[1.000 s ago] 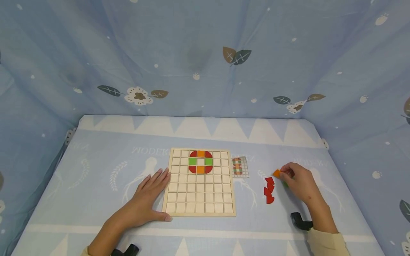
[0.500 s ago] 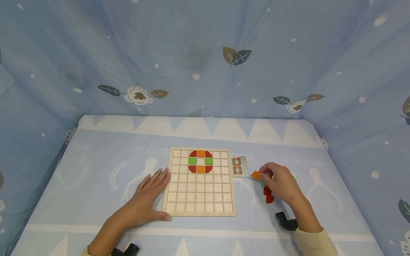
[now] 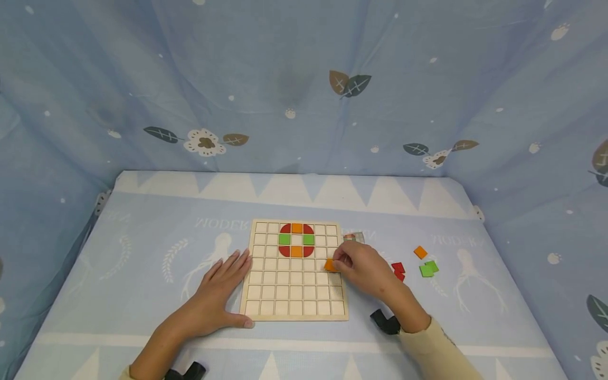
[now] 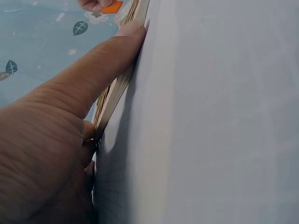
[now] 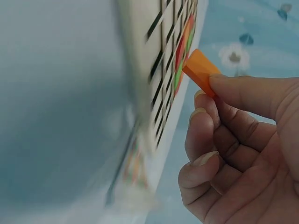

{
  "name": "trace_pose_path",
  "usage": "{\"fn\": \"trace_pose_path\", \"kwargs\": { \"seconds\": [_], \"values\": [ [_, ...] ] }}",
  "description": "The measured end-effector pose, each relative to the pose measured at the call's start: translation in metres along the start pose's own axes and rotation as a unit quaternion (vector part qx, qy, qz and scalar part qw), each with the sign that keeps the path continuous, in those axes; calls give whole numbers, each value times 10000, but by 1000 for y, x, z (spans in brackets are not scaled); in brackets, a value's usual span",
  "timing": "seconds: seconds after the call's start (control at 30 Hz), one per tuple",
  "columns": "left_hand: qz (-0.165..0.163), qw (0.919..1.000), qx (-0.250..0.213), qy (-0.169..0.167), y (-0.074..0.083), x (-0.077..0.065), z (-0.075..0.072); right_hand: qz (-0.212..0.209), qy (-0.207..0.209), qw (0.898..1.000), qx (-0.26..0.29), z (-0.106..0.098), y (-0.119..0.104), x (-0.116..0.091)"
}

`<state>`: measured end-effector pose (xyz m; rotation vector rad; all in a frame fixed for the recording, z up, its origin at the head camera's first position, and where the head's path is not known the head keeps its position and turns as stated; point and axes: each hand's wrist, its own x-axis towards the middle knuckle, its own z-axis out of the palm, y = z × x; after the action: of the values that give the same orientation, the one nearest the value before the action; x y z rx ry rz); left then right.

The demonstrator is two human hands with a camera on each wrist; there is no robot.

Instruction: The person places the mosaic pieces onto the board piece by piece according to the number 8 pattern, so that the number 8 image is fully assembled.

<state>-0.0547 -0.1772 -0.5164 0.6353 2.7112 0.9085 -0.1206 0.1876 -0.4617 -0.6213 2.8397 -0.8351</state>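
Observation:
A wooden grid board [image 3: 290, 293] lies on the table; red, orange and green tiles form a ring around one bare cell near its far edge. Along its left side rests my left hand [image 3: 216, 303], fingers spread and fairly straight, thumb at the near left corner. In the left wrist view that thumb [image 4: 93, 70] lies against the board's edge. My right hand [image 3: 368, 266] is over the board's right side, pinching an orange square tile [image 5: 202, 70] between thumb and fingers. In the head view the tile shows just past the fingertips.
A pattern card [image 3: 354, 237] lies right of the board, partly hidden by the right hand. Farther right are an orange tile [image 3: 420, 252], green tiles [image 3: 429, 268] and red tiles [image 3: 398, 267], some red ones covered. Blue patterned cloth [image 3: 294, 79] hangs behind the table.
My right hand has carried the orange tile leftward from the loose tiles to over the board, uncovering the green and other orange tiles. The left hand has stayed put.

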Motion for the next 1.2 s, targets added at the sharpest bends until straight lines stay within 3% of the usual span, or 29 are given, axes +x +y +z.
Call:
{"fn": "trace_pose_path", "kwargs": {
  "seconds": [0.23, 0.47, 0.8, 1.0, 1.2],
  "values": [
    [-16, 10000, -52, 8, -1, 0, 1, -455, -330, 9983, -119, 15, -25, 29],
    [-10, 10000, -70, 0, -2, -1, 2, -860, -668, 9939, -175, 26, -34, 44],
    [-4, 10000, -38, 17, -2, -1, 0, -1093, -1081, 9878, -253, 29, -37, 53],
    [-21, 10000, -41, 0, -1, 0, 0, -1245, -1105, 9854, -351, 31, -37, 58],
    [-34, 10000, -26, -3, -1, -1, 0, -1262, -1063, 9831, -795, 32, -42, 58]
  ]
}}
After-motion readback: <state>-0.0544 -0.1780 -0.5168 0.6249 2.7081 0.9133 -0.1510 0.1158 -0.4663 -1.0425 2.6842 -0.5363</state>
